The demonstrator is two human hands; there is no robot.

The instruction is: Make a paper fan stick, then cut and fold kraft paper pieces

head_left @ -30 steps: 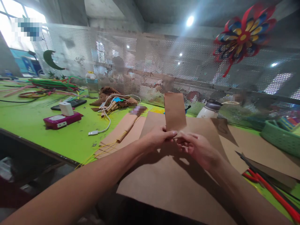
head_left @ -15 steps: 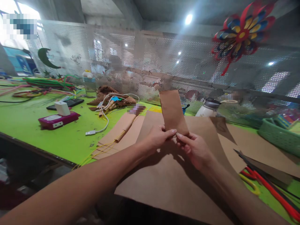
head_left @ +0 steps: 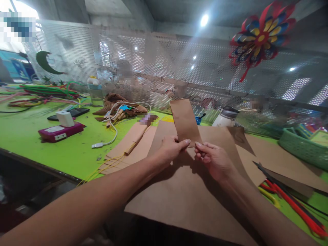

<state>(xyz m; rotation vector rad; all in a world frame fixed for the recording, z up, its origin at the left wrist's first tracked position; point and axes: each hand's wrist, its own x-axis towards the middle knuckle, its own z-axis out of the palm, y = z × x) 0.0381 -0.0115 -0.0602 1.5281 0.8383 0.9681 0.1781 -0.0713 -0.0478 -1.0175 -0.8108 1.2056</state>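
A narrow strip of brown kraft paper (head_left: 183, 120) stands upright above the table. My left hand (head_left: 171, 149) pinches its lower left edge with thumb and fingers. My right hand (head_left: 212, 160) pinches the lower right edge, fingertips close to those of the left. Under both hands lies a large brown paper sheet (head_left: 189, 194) on the green table (head_left: 38, 143).
Folded brown paper pieces with yellow strings (head_left: 128, 145) lie to the left. A pink box with a white charger (head_left: 60, 129), a phone and a USB cable (head_left: 105, 140) sit further left. A white bottle (head_left: 225, 119), green basket (head_left: 299, 147) and red sticks (head_left: 294, 208) are at right. A mesh screen stands behind.
The paper strip and both hands have shifted slightly left and the strip leans a little more; the grip is unchanged.
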